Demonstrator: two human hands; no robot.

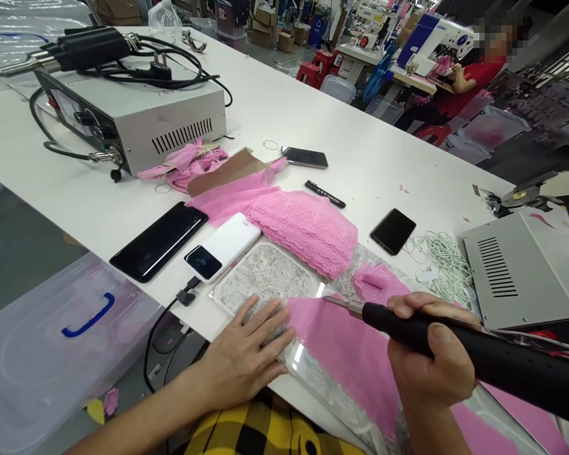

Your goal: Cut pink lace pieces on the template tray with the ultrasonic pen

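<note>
While left hand (pixel 246 354) lies flat, open on pink fabric (pixel 346 354) — right hand (pixel 431 360) fist-grips black cutting tool (pixel 478 354).

A white sewing machine (pixel 439 38) at upper right bears blue lettering, seemingly "JUKI"; the power bank's (pixel 224 246) display digits are unreadable.

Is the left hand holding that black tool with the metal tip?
No, the left hand lies flat on the pink fabric, while the right hand grips the black tool.
</note>
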